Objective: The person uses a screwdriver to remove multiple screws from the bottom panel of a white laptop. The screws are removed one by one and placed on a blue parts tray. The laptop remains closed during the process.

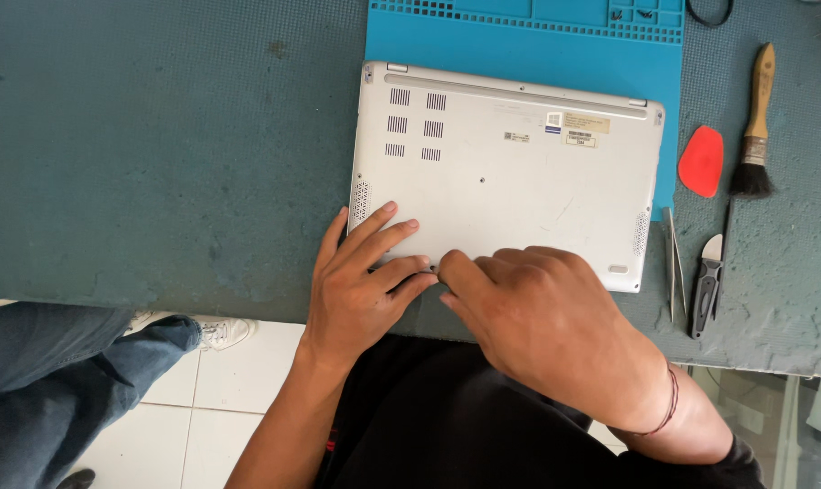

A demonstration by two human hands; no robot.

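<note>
Left hand (361, 285) fingers (379, 240) spread flat, pressing on the near edge of the upside-down silver laptop (510, 172), near its left front corner. Right hand (542, 317) fingers curled in, tips bunched at the laptop's near edge just beside the left fingertips; can't tell if they pinch anything, the knuckles hide the tips. Both hands meet at about the middle-left of the front edge. Laptop lies bottom-up, vent slots upper left, stickers upper right, speaker grilles at both front corners. Its far half sits on a blue silicone repair mat (519, 36) with small tray compartments along the far rim; near half sits directly on the dark teal textured bench (157, 154). Right of the laptop, on the bench: metal tweezers (675, 263) just beside its right edge, then a black-handled pry tool with a metal blade (706, 288), a red teardrop-shaped plastic pick (702, 161), and a wooden-handled brush with black bristles (754, 127). A thin red cord bracelet (671, 403) is on the right wrist. Another person's jeans-clad leg (48, 380) and white sneaker (220, 333) show lower left over white floor tiles (202, 407).
</note>
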